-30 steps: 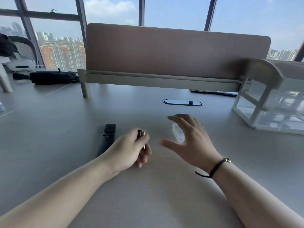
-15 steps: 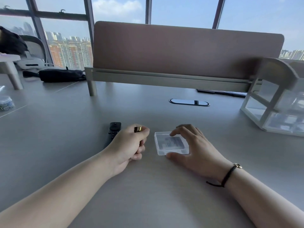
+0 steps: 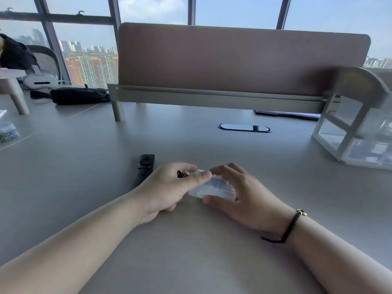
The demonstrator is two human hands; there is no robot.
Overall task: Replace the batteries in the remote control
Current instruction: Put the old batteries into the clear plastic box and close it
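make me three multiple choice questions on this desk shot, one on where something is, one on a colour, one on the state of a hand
1. Where does the remote control lie?
A. on the desk, left of the left hand
B. inside the clear organiser
C. under the right hand

2. What colour is the cord bracelet on the right wrist?
A. white
B. black
C. red

3. What is the left hand doing?
A. lying flat and empty
B. gripping the remote
C. curled round batteries, thumb against the clear plastic case

Key:
1 A, the remote rests flat on the desk just beyond and left of the left hand.
2 B, the cord is dark black, with a small gold bead.
3 C, the gold-tipped batteries poke out of the fist, while its thumb meets the clear plastic case, which the right hand also holds.
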